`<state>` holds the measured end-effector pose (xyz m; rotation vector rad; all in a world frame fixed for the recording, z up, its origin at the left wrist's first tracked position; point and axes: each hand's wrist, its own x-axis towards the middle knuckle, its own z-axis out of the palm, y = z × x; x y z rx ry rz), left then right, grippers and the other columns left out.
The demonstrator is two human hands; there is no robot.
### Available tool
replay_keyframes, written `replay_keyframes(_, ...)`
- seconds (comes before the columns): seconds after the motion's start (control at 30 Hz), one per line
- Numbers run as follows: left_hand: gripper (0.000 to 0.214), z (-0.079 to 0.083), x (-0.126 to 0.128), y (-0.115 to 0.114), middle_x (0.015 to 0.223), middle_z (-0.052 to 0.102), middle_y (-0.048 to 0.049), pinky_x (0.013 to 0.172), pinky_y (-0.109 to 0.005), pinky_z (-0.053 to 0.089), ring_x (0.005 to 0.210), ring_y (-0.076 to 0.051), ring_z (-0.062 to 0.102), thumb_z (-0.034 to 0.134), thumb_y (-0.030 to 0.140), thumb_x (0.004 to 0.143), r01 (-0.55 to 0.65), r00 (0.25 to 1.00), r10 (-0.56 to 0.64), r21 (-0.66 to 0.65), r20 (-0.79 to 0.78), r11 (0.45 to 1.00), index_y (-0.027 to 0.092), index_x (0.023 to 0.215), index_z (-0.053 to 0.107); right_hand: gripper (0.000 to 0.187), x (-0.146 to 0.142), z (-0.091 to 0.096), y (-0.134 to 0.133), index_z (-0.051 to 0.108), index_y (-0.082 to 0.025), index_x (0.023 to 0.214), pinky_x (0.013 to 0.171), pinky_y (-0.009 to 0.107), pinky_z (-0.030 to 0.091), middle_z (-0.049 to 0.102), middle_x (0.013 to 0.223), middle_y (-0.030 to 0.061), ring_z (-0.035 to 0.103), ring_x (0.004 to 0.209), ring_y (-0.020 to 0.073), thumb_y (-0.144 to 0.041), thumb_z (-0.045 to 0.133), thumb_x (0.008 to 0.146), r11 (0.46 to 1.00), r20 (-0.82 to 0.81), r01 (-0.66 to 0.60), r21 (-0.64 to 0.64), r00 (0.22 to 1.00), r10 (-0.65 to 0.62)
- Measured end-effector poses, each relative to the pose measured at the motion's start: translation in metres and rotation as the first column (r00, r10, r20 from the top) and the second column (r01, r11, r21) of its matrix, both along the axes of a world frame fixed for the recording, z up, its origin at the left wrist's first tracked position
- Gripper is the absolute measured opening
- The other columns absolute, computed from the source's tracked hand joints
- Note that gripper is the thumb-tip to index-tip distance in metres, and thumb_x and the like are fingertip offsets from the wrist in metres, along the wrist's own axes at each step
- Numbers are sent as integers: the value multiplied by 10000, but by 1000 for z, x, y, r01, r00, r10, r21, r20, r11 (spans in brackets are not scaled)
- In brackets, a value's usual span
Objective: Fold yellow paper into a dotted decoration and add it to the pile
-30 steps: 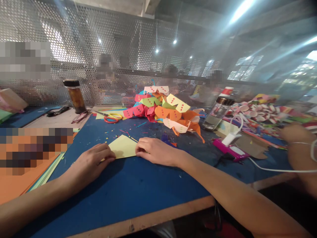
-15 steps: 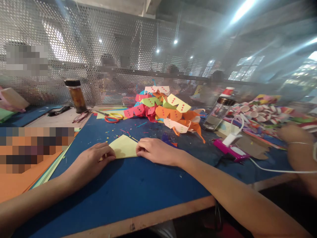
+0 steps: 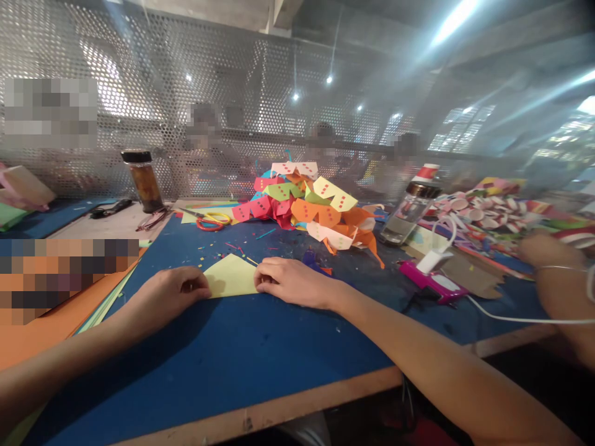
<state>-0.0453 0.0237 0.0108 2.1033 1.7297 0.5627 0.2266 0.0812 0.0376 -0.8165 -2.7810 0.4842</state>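
Note:
A folded pale yellow paper (image 3: 231, 276) lies flat on the blue table mat (image 3: 242, 347). My left hand (image 3: 170, 291) presses its left corner with curled fingers. My right hand (image 3: 290, 282) pins the right edge, fingers closed over the fold. Beyond the paper sits a heap of folded coloured paper pieces with dots (image 3: 316, 207), apart from both hands.
Scissors with red and yellow handles (image 3: 209, 220) and a dark-lidded jar (image 3: 142, 181) stand at the back left. Orange and green sheets (image 3: 51, 322) lie at the left. A pink phone with white cable (image 3: 434, 282), a bottle (image 3: 409, 210) and another person's hand (image 3: 548, 254) are on the right. A perforated metal screen (image 3: 260, 111) closes the back.
My left hand has slid a little left along the paper's corner and curled tighter. My right hand and the paper have barely moved.

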Motion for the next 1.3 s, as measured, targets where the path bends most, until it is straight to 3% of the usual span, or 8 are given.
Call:
replay_keyframes(0.2,278,6,-10,3,692,674,-1,605,-286,379,677,-216,597,567,468,811,18,1000,-18,-78,8,997,229,774,704,93,0,1,0,633,-196,912,788,301,428,628,957,53,592,919,181,-192,541,926,1000,9,-6,-1,1000,6)
replay_keyframes(0.47,268,-3,-24,11,709,634,22,614,-265,397,675,-180,592,590,471,805,58,997,-55,-63,48,996,208,834,631,84,0,2,1,635,-191,912,771,287,417,627,947,48,583,898,172,-182,552,922,1000,10,-16,-15,1000,16)
replay_keyframes(0.73,238,6,-23,12,709,613,11,620,-281,380,685,-192,568,550,440,774,58,998,-60,-130,-14,990,210,780,613,90,0,1,2,633,-196,906,782,289,415,628,954,42,584,912,175,-189,545,922,1000,6,-17,-24,1000,17)
replay_keyframes(0.93,241,4,-27,14,773,686,-9,702,-308,412,777,-222,615,578,445,760,32,999,-37,-126,-34,991,220,781,660,95,1,1,2,633,-201,912,788,289,414,633,963,50,581,915,181,-189,539,922,1000,7,-11,-27,1000,12)
replay_keyframes(1.3,183,4,-26,10,775,712,-4,665,-288,429,754,-215,655,581,385,792,41,991,-43,-21,-128,999,247,787,700,107,1,1,2,626,-196,902,788,291,415,628,950,41,585,911,171,-152,530,915,1000,-1,-25,-7,1000,25)
